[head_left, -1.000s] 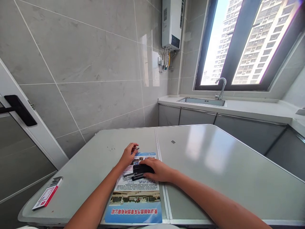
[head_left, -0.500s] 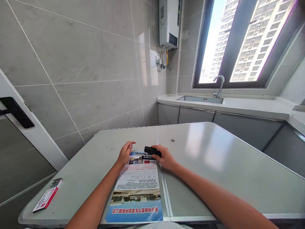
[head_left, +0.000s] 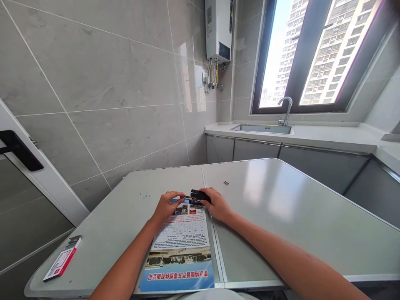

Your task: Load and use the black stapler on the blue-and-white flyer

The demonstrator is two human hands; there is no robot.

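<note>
Fingertips of the left hand (head_left: pixel 164 207) are brought close together at the tip of the stapler's rail; whether anything is pinched can't be told. Stapler (head_left: pixel 200 195), over the printed sheet's (head_left: pixel 179 241) far end, is clasped in the right hand (head_left: pixel 218 205). Probably best done with the body held firm and rail level. Red-and-white pack (head_left: pixel 63 259), far left: contents unseen. Rail: contents hidden. Sink (head_left: pixel 262 129): inside barely visible.

pale table (head_left: pixel 265 241) | printed sheet (head_left: pixel 179 239) beside seam (head_left: pixel 219 258) | red-edged pack (head_left: pixel 64 259) at left | metal strips (head_left: pixel 225 183) | scattered specks (head_left: pixel 145 195)
</note>
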